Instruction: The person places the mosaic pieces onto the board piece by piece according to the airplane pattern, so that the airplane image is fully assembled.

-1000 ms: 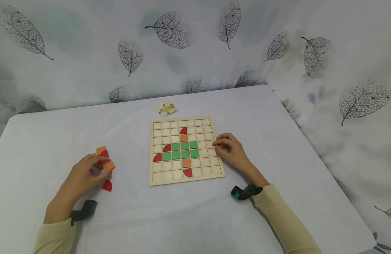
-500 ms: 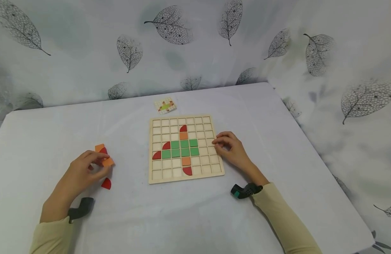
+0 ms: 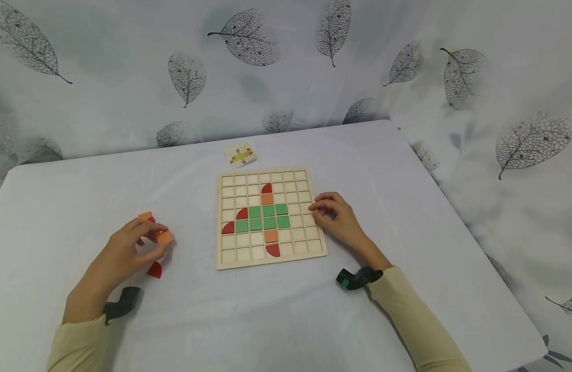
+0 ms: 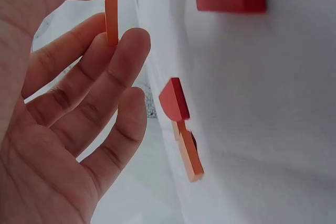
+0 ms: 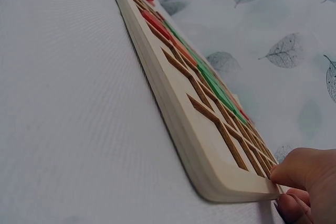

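Observation:
My left hand [image 3: 123, 253] pinches an orange square tile [image 3: 165, 237] between thumb and fingers, left of the wooden grid board [image 3: 298, 237]. In the left wrist view the tile [image 4: 111, 18] is seen edge-on, held up off the cloth. A red quarter-round piece [image 3: 155, 269] lies below this hand; an orange tile [image 3: 144, 215] and another red piece [image 3: 151, 219] are partly hidden behind its fingers. My right hand [image 3: 339, 219] grips the board's right edge, its thumb [image 5: 294, 166] on the rim. Green tiles [image 3: 269, 222], two orange tiles and several red quarter-rounds sit in the grid.
A small pattern card [image 3: 240, 155] lies behind the board and shows a similar coloured design. White cloth [image 3: 206, 315] covers the table, and a leaf-printed curtain [image 3: 127, 62] hangs along its back and right side.
My left hand has lifted the orange tile from among the loose pieces and moved it slightly right. The right hand stays at the board's edge.

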`<state>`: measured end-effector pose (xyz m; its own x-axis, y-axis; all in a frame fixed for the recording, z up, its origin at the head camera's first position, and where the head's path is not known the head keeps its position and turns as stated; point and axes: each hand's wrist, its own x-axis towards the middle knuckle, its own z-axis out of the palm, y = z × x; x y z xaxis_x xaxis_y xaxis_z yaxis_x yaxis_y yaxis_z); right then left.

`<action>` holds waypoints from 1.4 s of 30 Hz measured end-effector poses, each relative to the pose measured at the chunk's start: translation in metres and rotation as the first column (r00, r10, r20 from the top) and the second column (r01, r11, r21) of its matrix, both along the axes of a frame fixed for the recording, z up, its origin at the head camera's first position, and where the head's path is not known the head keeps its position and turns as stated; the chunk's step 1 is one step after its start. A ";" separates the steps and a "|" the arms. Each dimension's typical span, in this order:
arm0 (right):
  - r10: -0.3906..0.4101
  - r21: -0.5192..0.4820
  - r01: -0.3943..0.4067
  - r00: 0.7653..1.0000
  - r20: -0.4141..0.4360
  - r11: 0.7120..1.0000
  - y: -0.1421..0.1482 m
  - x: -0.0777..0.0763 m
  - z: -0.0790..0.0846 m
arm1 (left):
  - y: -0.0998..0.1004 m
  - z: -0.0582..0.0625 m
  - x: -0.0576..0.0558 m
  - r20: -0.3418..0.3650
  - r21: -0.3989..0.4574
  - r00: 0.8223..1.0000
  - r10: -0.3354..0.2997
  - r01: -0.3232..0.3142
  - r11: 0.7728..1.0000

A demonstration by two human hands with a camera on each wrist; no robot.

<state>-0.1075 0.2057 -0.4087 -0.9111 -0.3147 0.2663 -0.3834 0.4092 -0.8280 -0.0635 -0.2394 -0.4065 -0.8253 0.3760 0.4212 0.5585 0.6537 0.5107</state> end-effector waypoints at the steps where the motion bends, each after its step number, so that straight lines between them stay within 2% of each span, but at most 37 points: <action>1: 0.000 -0.001 0.000 1.000 0.000 1.000 0.000 0.000 0.000 | 0.001 0.000 -0.001 -0.004 0.000 1.000 -0.006 0.006 1.000; 14: 0.008 0.001 -0.008 1.000 -0.030 1.000 0.000 -0.001 -0.001 | 0.017 0.015 -0.015 -0.031 -0.048 0.996 -0.083 0.082 0.995; 21: -0.002 -0.015 0.002 1.000 0.009 1.000 0.001 -0.002 -0.002 | 0.031 0.023 -0.022 0.007 -0.073 0.997 -0.073 0.073 0.995; 31: 0.001 -0.016 -0.001 1.000 0.024 1.000 0.002 -0.002 -0.004 | 0.051 0.028 -0.029 0.019 -0.047 0.996 -0.087 0.088 0.995; 38: 0.008 -0.016 -0.008 1.000 0.012 1.000 0.003 -0.002 -0.004 | 0.063 0.030 -0.035 0.018 -0.006 0.992 -0.127 0.127 0.992; 42: 0.013 -0.014 -0.013 1.000 -0.005 1.000 0.003 -0.002 -0.004 | 0.072 0.032 -0.038 0.035 -0.016 0.989 -0.144 0.144 0.989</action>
<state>-0.1094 0.2088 -0.4124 -0.9056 -0.3226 0.2753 -0.3927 0.3929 -0.8315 -0.1016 -0.1677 -0.3743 -0.7755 0.4991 0.3865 0.6303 0.5770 0.5194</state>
